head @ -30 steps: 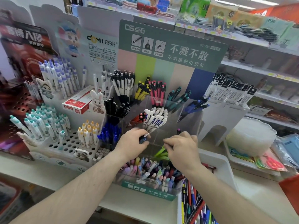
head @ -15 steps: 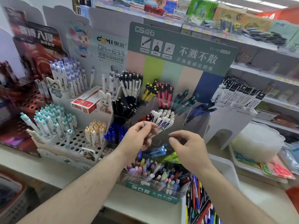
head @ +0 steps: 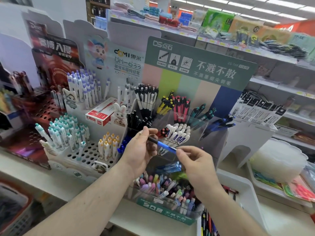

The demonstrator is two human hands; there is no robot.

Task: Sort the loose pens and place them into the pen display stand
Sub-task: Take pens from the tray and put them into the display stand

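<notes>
Both hands hold one blue pen (head: 166,145) level above the clear pen display stand (head: 170,200). The left hand (head: 142,149) pinches its dark end, the right hand (head: 194,160) its blue end. Filled compartments crowd behind; open air lies beneath the pen.

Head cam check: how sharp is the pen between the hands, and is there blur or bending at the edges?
Head view: the blue pen held between left hand and right hand is fairly sharp; the frame's left edge and lower corners are smeared; the shelves bow from wide-angle distortion; lighting is even with no harsh glare.
</notes>
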